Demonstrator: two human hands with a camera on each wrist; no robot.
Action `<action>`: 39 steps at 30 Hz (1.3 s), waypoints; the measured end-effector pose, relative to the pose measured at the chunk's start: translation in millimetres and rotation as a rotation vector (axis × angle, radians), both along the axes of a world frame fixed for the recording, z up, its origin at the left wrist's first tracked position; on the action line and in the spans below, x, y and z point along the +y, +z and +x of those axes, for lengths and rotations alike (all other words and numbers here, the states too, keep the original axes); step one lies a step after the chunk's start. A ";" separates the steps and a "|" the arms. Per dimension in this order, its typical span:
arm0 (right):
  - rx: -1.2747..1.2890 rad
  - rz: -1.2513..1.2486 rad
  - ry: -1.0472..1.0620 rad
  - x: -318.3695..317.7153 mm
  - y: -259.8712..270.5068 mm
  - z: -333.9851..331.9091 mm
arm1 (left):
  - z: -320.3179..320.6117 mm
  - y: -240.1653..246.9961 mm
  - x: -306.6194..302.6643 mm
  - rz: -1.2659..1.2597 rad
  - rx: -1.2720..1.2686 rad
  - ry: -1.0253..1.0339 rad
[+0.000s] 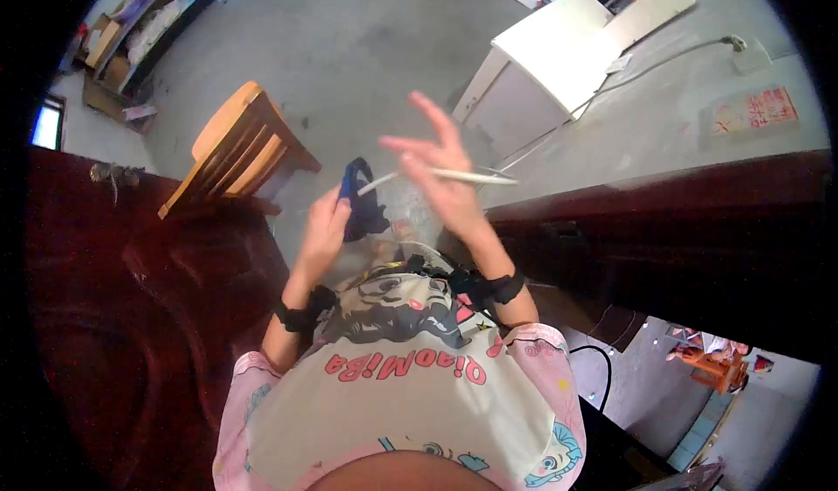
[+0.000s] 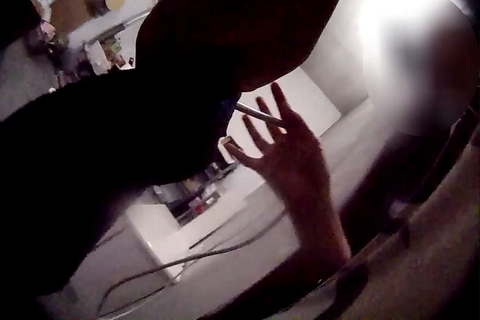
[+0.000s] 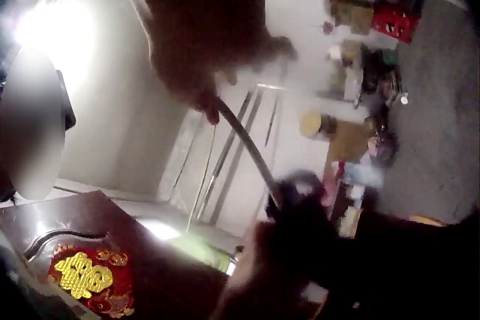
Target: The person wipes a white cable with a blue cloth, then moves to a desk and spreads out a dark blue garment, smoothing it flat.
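Observation:
My left hand (image 1: 323, 233) grips a bunched dark blue cloth piece (image 1: 367, 216) in front of my waist, thumb on its near side. From the cloth a thin, pale, slightly curved rod-like strip (image 1: 480, 177) runs right, past my right hand (image 1: 449, 190). Fingers of the right hand are extended and spread, blurred in the head view. In the left wrist view the strip (image 2: 259, 114) crosses at the fingers of that hand; in the right wrist view the strip (image 3: 251, 151) spans from the hand's edge to the dark cloth. My left hand is mostly dark silhouette in its own wrist view.
A wooden chair (image 1: 240, 151) stands ahead on the left, beside a dark red door (image 1: 157, 290). A white cabinet (image 1: 541, 63) stands ahead on the right, with a cable (image 1: 655, 74) along the wall. Cluttered shelves (image 1: 148, 37) line the far left.

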State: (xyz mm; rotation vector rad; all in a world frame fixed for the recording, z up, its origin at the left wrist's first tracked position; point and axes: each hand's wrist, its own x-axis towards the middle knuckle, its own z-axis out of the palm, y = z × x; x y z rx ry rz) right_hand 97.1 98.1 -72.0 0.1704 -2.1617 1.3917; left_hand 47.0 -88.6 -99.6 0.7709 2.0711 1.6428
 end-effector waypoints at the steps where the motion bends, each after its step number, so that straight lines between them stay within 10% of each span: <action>1: 0.003 0.048 -0.051 6.3 1.6 2.3 | -2.9 -9.9 -7.5 -0.074 0.035 0.011; 16: -0.255 0.031 0.221 -27.3 -29.7 -12.3 | 4.4 -5.3 15.2 -0.240 -0.038 0.094; 26: -0.084 0.155 -0.075 22.9 0.0 0.0 | -20.3 -29.2 -22.1 -0.117 -0.077 0.081; 30: -0.211 -0.184 -0.022 18.0 -18.5 -8.1 | -16.6 -26.9 -2.6 -0.253 0.129 0.076; 33: -0.190 0.025 0.132 -7.3 -39.7 -23.7 | -5.7 -11.0 28.2 -0.176 0.077 0.007; 34: -0.274 0.096 0.142 -18.4 -43.1 -25.2 | -7.1 -23.6 34.9 -0.066 0.586 0.079; 39: -0.252 0.400 -0.080 -2.0 -8.8 -16.3 | -10.1 0.1 23.3 -0.068 0.102 -0.032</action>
